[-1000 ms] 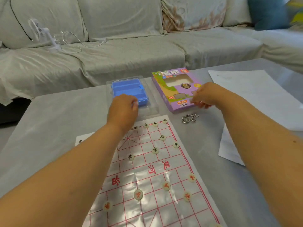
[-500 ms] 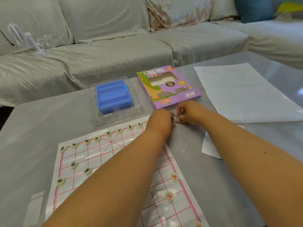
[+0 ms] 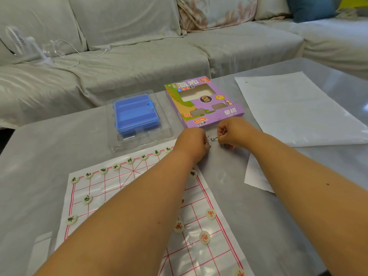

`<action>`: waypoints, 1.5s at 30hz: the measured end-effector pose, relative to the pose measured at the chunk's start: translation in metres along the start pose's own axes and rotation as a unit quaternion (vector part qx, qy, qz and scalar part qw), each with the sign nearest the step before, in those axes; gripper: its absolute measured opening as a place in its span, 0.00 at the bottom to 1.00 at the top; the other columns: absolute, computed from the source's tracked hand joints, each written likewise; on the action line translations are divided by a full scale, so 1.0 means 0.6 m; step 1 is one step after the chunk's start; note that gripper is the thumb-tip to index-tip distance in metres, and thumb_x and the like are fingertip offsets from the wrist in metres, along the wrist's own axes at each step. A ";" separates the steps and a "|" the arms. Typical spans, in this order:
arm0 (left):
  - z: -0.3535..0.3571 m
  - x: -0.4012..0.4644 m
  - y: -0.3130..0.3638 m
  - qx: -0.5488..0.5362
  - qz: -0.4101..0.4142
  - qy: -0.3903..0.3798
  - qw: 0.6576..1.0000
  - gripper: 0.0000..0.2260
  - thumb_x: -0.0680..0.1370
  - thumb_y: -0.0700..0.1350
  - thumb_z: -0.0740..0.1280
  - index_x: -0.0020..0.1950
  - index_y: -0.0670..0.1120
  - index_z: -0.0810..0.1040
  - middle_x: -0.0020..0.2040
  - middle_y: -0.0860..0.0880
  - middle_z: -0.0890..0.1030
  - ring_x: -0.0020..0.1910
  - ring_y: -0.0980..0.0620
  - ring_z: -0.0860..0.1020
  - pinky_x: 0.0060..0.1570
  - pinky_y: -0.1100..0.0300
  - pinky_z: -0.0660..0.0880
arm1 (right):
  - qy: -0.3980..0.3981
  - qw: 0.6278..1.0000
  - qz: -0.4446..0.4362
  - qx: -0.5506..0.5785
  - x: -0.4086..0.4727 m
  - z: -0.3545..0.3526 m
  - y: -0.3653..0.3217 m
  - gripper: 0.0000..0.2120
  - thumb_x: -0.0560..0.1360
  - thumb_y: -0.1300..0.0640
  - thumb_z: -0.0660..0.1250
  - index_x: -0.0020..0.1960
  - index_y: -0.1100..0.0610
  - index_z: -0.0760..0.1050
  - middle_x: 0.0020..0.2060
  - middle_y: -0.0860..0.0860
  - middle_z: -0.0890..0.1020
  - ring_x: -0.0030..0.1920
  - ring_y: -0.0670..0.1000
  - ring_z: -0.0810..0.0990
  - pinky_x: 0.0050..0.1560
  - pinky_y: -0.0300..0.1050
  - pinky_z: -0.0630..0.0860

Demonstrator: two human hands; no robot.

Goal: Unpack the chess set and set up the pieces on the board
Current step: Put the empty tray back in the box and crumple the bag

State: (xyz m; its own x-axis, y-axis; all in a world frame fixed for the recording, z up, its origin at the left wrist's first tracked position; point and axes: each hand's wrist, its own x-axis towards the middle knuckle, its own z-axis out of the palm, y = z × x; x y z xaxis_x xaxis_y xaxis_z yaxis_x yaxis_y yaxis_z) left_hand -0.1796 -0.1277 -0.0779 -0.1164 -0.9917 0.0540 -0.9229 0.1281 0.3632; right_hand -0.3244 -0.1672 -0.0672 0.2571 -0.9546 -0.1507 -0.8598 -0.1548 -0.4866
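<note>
Fingers of both hands are curled and pinching small metal wire pieces. The left hand (image 3: pixel 192 143) holds one bent wire piece (image 3: pixel 208 142) at its fingertips, and the right hand (image 3: pixel 232 133) pinches another wire piece with a small loop (image 3: pixel 214 138); the two pieces are very close to each other, and I cannot tell if they touch. Both hands are just above the grey table (image 3: pixel 49 156), at about the 12 o'clock side of the board's far right corner.

Nearest to the person lies the chess board (image 3: pixel 111 188), a thin white sheet with red lines, under the left forearm. Round pale chess pieces already stand on it. Pieces with red characters (image 3: pixel 205 237) are at the near right part, at about 4 o'clock from the board's middle. Pieces with dark characters (image 3: pixel 116 166) make a row along the far edge, and some more are on the left part, at about 9 o'clock.

Beyond the board, at 11 o'clock from the hands, a blue plastic case (image 3: pixel 136 114) sits in a clear plastic tray (image 3: pixel 165 124). At 12 o'clock from the hands lies the purple cardboard box (image 3: pixel 231 114) of the set, flat on the table. White paper sheets (image 3: pixel 294 108) lie at 2 o'clock.

Farthest is a grey sofa (image 3: pixel 139 56) with a small white fan (image 3: pixel 19 43) at the far left, a floral cushion (image 3: pixel 215 10) and a blue cushion (image 3: pixel 310 6).
</note>
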 end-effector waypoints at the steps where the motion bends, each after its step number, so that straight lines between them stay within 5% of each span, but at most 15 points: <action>1: 0.000 -0.001 0.000 -0.022 -0.006 0.003 1.000 0.06 0.75 0.44 0.67 0.41 0.43 0.79 0.46 0.43 0.82 0.47 0.43 0.77 0.41 0.59 0.68 | 0.007 1.000 0.006 0.004 -0.001 -0.001 0.000 0.08 0.70 0.66 0.64 0.34 0.57 0.73 0.27 0.52 0.80 0.26 0.49 0.80 0.33 0.38 0.76; 6: -0.021 -0.019 -0.009 -0.117 -0.011 0.049 0.992 0.06 0.73 0.43 0.69 0.37 0.44 0.79 0.40 0.46 0.82 0.43 0.47 0.78 0.41 0.59 0.71 | 0.024 0.999 0.028 -0.019 -0.013 -0.016 -0.006 0.09 0.70 0.66 0.65 0.33 0.56 0.73 0.26 0.51 0.80 0.26 0.46 0.79 0.34 0.36 0.73; 10: -0.075 -0.043 -0.060 -0.191 -0.045 0.108 0.975 0.06 0.73 0.44 0.72 0.38 0.43 0.81 0.33 0.52 0.79 0.33 0.55 0.76 0.36 0.62 0.73 | 0.064 0.996 -0.014 0.065 -0.015 -0.026 -0.049 0.05 0.69 0.65 0.68 0.34 0.59 0.75 0.29 0.54 0.83 0.26 0.46 0.80 0.37 0.40 0.77; 15: -0.145 -0.061 -0.177 -0.154 -0.146 0.175 0.961 0.06 0.72 0.43 0.72 0.38 0.42 0.80 0.30 0.54 0.76 0.30 0.59 0.72 0.31 0.67 0.68 | 0.059 0.987 -0.085 0.123 0.031 0.005 -0.161 0.03 0.70 0.65 0.68 0.38 0.60 0.77 0.31 0.55 0.82 0.27 0.47 0.79 0.26 0.32 0.74; 22: -0.154 -0.060 -0.260 -0.078 -0.203 0.113 0.970 0.03 0.72 0.41 0.70 0.40 0.42 0.81 0.36 0.48 0.79 0.39 0.50 0.75 0.40 0.62 0.69 | 0.018 0.987 -0.158 0.034 0.091 0.069 -0.239 0.04 0.71 0.66 0.65 0.41 0.61 0.79 0.33 0.54 0.82 0.29 0.47 0.79 0.34 0.35 0.75; 28: -0.141 -0.050 -0.272 -0.030 -0.170 0.106 0.979 0.04 0.74 0.42 0.68 0.43 0.42 0.80 0.43 0.45 0.81 0.45 0.45 0.77 0.43 0.57 0.73 | 0.027 0.987 -0.158 -0.015 0.108 0.090 -0.249 0.09 0.72 0.63 0.67 0.51 0.59 0.81 0.48 0.54 0.82 0.42 0.49 0.76 0.48 0.42 0.75; 34: -0.146 -0.054 -0.279 -0.044 -0.179 0.110 0.977 0.12 0.78 0.49 0.66 0.43 0.41 0.80 0.38 0.45 0.78 0.41 0.45 0.75 0.39 0.58 0.68 | 0.087 0.990 -0.112 -0.022 0.109 0.098 -0.242 0.11 0.74 0.62 0.65 0.56 0.58 0.78 0.52 0.54 0.80 0.53 0.53 0.77 0.48 0.40 0.70; 39: -0.144 -0.054 -0.299 -0.086 -0.334 0.154 0.926 0.09 0.79 0.46 0.62 0.43 0.41 0.72 0.44 0.39 0.77 0.46 0.38 0.76 0.37 0.56 0.67 | 0.077 0.995 0.001 -0.063 0.097 0.103 -0.245 0.08 0.77 0.59 0.61 0.54 0.59 0.74 0.43 0.53 0.74 0.44 0.54 0.73 0.42 0.44 0.69; 43: -0.136 -0.042 -0.303 -0.295 -0.421 0.135 0.847 0.13 0.78 0.47 0.64 0.51 0.36 0.74 0.44 0.39 0.78 0.38 0.41 0.76 0.39 0.53 0.73 | 0.029 0.999 0.043 -0.009 0.101 0.103 -0.251 0.06 0.78 0.58 0.61 0.53 0.59 0.72 0.43 0.54 0.72 0.47 0.54 0.73 0.46 0.45 0.71; 45: -0.137 -0.039 -0.299 -0.373 -0.431 0.139 0.810 0.12 0.78 0.49 0.65 0.46 0.39 0.74 0.42 0.42 0.79 0.31 0.46 0.72 0.33 0.58 0.71 | 0.044 0.997 0.050 0.027 0.102 0.100 -0.247 0.04 0.77 0.58 0.61 0.49 0.59 0.70 0.39 0.53 0.72 0.45 0.54 0.72 0.43 0.44 0.70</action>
State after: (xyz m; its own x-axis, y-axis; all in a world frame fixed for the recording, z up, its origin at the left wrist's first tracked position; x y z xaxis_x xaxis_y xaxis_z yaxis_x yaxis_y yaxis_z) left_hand 0.0186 -0.1271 -0.0677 0.6369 -0.6875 -0.3487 -0.1268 -0.5396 0.8323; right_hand -0.1545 -0.1876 -0.0560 0.1290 -0.9835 -0.1269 -0.8539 -0.0450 -0.5186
